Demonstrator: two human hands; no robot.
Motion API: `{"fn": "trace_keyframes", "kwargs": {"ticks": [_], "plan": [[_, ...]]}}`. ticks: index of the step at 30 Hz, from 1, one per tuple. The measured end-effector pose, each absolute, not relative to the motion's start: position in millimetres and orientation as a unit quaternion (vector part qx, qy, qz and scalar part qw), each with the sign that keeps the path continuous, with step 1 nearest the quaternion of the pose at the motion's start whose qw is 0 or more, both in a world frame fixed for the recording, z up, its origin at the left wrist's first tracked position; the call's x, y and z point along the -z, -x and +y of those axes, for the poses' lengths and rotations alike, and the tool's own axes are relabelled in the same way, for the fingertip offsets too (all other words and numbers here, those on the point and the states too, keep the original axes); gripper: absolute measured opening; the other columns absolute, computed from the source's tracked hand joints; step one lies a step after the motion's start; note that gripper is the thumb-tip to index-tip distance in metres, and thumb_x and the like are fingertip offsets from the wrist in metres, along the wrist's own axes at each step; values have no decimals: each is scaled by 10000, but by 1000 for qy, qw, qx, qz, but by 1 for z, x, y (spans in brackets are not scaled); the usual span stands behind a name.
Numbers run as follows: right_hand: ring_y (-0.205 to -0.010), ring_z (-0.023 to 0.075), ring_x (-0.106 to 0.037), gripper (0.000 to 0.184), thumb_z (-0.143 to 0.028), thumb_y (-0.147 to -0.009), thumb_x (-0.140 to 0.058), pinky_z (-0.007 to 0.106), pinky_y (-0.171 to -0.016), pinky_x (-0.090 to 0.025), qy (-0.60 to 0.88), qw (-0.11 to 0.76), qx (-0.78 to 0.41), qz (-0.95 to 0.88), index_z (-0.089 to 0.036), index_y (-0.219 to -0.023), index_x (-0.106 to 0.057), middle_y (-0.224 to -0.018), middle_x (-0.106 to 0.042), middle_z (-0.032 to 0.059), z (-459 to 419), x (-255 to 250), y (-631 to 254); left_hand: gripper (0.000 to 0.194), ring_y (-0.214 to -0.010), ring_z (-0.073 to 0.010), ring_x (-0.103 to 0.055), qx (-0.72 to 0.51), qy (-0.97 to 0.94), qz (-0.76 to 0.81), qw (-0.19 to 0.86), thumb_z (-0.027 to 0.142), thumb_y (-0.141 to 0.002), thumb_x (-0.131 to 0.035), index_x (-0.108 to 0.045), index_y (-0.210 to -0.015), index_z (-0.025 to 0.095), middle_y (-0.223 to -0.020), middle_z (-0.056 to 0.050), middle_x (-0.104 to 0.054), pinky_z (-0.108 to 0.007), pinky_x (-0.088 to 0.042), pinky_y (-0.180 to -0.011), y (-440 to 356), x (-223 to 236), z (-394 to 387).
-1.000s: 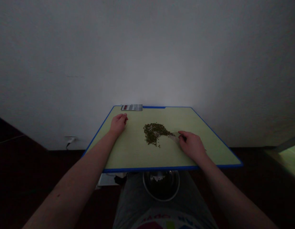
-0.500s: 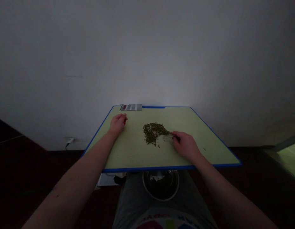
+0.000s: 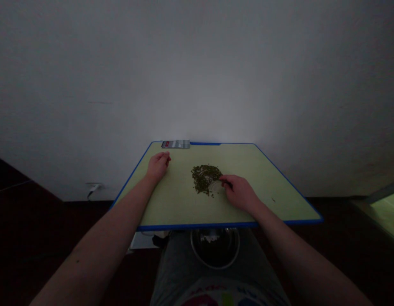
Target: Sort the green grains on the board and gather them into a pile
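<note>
Seed pile [image 3: 201, 180] on table [image 3: 171, 204] | left hand [image 3: 158, 165] curled, well apart | right hand [image 3: 237, 189] at edge, grip unclear

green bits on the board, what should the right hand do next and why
Perhaps the right hand should draw a few green bits gently toward itself: its fingertips are at their right edge, while the left hand is apart from them.
</note>
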State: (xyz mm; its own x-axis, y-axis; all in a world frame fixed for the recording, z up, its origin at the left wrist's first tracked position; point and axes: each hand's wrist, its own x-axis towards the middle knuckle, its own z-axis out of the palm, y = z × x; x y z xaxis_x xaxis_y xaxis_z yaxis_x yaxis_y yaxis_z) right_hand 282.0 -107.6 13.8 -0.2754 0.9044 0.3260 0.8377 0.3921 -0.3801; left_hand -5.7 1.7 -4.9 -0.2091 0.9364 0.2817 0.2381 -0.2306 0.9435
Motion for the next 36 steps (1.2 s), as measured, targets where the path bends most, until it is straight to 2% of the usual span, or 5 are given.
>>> {"fn": "trace_keyframes", "kwargs": {"ticks": [17,36], "plan": [[-874,175,-598,304,-124,-766,-445,301,-815,-442,558,259,-92,-783,-178,-1005,-626,-974,-664,59,-126,-11,-291,338,-402,-88,-371,-543,-560,555,289,451,-746,-449,-512,-566,171,-441,27,-419,-221,-285,-402,4,-1,-3],[-890,195,-605,309,-165,-784,-435,318,-821,-448,602,265,-53,-751,-172,-1016,-639,-976,-671,69,-127,-10,-292,342,-400,-83,-362,-556,-549,549,296,453,-740,-462,-516,-554,171,-433,29,-408,-220,-276,-403,5,3,1]]}}
